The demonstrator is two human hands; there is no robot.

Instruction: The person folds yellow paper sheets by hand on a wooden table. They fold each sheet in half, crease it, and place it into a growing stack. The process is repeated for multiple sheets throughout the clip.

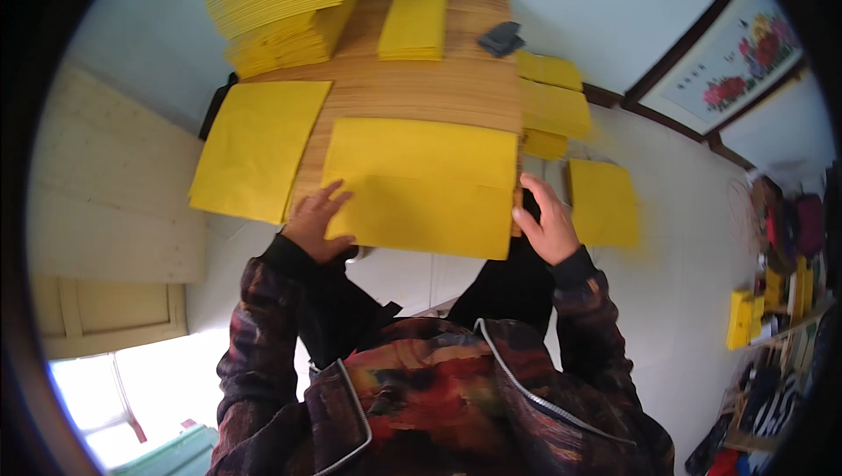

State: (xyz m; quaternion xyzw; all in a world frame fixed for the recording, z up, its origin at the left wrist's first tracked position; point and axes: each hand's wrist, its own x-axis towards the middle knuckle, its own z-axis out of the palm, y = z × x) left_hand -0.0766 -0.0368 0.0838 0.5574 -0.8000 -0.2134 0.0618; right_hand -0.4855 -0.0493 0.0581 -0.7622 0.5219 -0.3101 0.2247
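Note:
A wide yellow sheet with a crease across it lies on the wooden table in front of me, its near edge reaching past the table's front. Whether it is paper or cloth I cannot tell. At its left edge my left hand is open, with spread fingertips resting on the sheet. My right hand is open beside the right edge, thumb and fingers apart, the thumb close to the sheet. To the left lies a flat pile of yellow sheets.
Tall stacks of folded yellow pieces stand at the table's far left. A narrow folded yellow pile and a dark grey object lie at the back. More yellow bundles sit beyond the right edge. A framed flower picture leans right.

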